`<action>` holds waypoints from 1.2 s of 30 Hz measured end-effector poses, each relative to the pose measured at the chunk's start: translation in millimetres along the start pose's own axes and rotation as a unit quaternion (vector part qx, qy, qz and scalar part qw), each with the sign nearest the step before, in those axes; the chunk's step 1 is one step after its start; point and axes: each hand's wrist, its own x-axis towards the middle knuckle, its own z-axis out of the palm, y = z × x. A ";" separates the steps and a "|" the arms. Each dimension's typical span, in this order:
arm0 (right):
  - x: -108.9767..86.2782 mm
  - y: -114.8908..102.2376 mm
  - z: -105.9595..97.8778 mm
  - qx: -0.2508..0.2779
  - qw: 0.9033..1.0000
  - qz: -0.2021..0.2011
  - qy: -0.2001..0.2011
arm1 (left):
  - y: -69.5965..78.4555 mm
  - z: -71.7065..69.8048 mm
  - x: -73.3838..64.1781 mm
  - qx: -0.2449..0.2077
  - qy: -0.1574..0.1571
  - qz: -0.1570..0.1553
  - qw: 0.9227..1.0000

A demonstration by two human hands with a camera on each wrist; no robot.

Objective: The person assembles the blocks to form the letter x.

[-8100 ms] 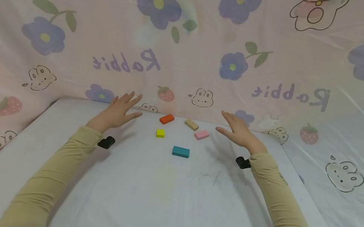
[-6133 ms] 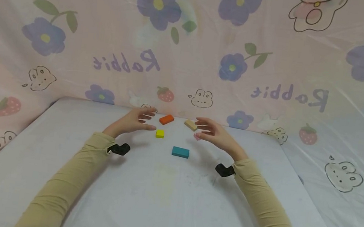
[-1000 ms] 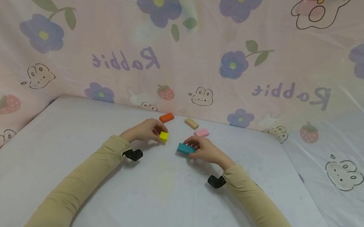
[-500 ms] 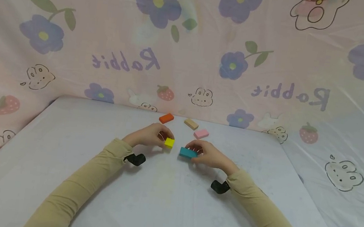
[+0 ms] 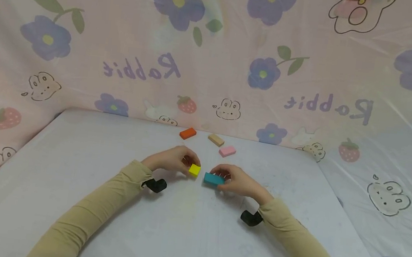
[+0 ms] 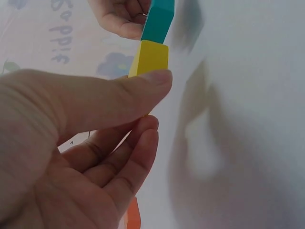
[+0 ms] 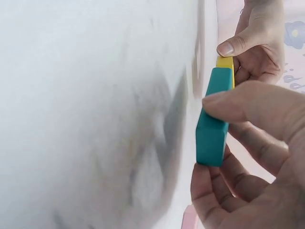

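My left hand pinches a yellow block between thumb and fingers. Just to its right, my right hand holds a longer teal block by its right part. In the head view a small gap shows between the two blocks. Shadows below both hands in the wrist views suggest the blocks are off the table. From the left wrist, the yellow block lines up with the teal block. The right wrist view has the teal block partly covering the yellow one.
Toward the back of the white table lie an orange block, a tan block and a pink block. A printed curtain rises behind the table and along its sides.
From open and empty-handed at first, my hands have taken the yellow and teal blocks. Over the last second both moved toward the near side and slightly right. The other blocks stayed put.
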 end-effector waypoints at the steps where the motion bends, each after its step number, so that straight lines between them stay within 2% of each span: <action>1: -0.5 0.3 0.8 0.001 1.000 0.004 -0.002 | 0.5 1.0 0.2 -0.001 -0.003 0.002 1.000; 10: -3.9 3.3 4.4 0.002 1.000 0.008 -0.010 | 3.8 8.5 2.2 -0.001 -0.021 0.007 1.000; 20: -4.5 1.8 6.2 0.007 1.000 0.010 -0.015 | 1.0 14.7 5.1 -0.002 -0.029 -0.024 0.999; 29: -4.0 3.0 9.3 0.000 1.000 0.011 -0.020 | -2.5 17.1 6.8 0.002 -0.033 -0.033 0.999; 36: -4.4 2.3 11.8 0.000 1.000 0.003 -0.020 | -6.2 18.2 7.5 -0.010 -0.034 -0.035 0.999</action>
